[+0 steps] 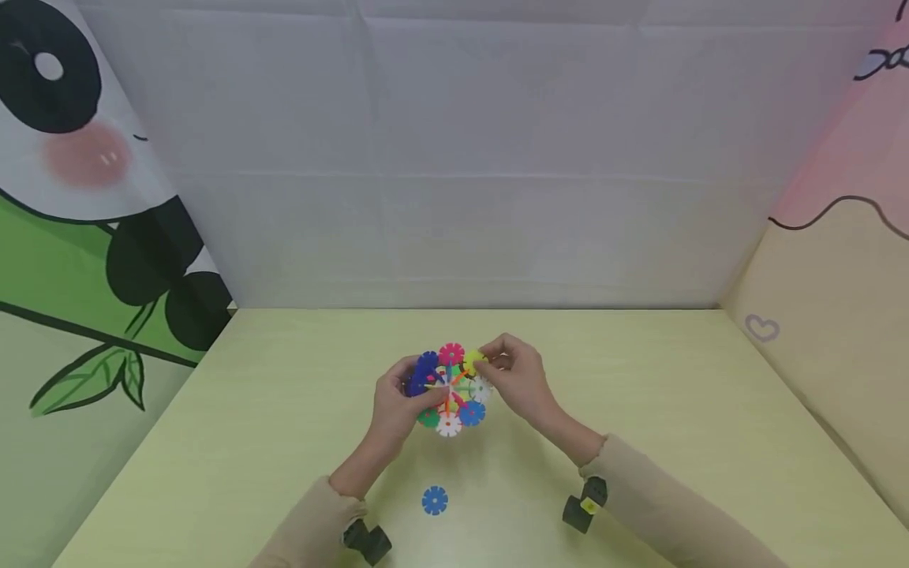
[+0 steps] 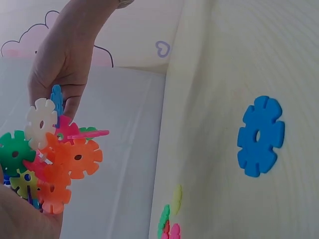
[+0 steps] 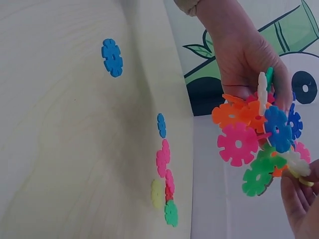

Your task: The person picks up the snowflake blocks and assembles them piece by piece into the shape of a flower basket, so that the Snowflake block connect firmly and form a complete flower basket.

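A cluster of colourful plastic snowflake discs [image 1: 472, 412], joined by their slots, is held up above the table. My left hand [image 1: 394, 402] grips the cluster's left side, its thumb lying across the front. At the upper right of the cluster, my right hand [image 1: 521, 379] pinches a yellow snowflake disc [image 1: 473, 361] between thumb and fingers. Orange discs [image 2: 77, 158] and a green disc [image 2: 15, 153] show on the cluster in the left wrist view. A pink disc [image 3: 238, 144] sticks out in the right wrist view. Whether the yellow disc's slot is engaged cannot be seen.
One loose blue snowflake disc [image 1: 435, 500] lies on the pale table [image 1: 284, 442] between the forearms. Several more loose discs, among them a pink disc [image 3: 163, 158], a yellow disc [image 3: 156, 193] and a green disc [image 3: 171, 213], lie on the table in the right wrist view.
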`<state>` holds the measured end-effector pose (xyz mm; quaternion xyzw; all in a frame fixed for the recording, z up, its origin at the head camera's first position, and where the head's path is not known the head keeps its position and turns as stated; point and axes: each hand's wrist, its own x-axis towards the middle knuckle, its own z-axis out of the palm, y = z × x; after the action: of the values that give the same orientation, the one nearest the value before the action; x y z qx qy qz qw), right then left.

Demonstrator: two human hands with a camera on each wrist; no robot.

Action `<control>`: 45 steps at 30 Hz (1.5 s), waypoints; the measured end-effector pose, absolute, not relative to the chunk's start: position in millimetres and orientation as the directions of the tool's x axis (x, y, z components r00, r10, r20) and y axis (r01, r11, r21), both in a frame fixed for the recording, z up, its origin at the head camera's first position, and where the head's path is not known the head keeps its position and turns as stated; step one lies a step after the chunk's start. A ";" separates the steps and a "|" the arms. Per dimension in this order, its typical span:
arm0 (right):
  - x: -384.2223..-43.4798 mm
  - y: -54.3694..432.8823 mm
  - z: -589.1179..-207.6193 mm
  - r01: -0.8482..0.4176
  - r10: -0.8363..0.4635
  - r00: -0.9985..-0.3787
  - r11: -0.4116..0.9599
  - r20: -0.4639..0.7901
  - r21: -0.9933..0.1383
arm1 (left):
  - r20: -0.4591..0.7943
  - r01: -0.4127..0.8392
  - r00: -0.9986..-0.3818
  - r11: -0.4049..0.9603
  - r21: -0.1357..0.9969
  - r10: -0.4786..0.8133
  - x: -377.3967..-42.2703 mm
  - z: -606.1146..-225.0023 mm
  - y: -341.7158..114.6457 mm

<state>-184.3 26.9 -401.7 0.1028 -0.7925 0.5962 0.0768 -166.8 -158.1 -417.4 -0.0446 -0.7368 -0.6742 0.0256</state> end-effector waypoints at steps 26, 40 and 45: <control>-176.3 25.0 -411.3 -0.314 0.031 -0.945 0.196 0.326 -0.929 | 0.097 0.101 -0.994 0.092 0.991 0.048 -167.5 -425.0 -146.5; -171.1 27.7 -400.0 -0.301 0.010 -0.951 0.211 0.310 -0.930 | 0.071 0.071 -0.997 0.004 0.997 0.041 -165.2 -424.5 -143.3; -171.9 28.5 -398.8 -0.290 -0.012 -0.956 0.225 0.294 -0.930 | 0.062 0.061 -0.997 -0.016 0.998 0.036 -165.2 -426.6 -143.6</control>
<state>-171.9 28.5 -398.8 0.0974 -0.7745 0.6148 0.1128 -165.2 -143.6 -426.6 -0.0348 -0.7014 -0.7118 0.0088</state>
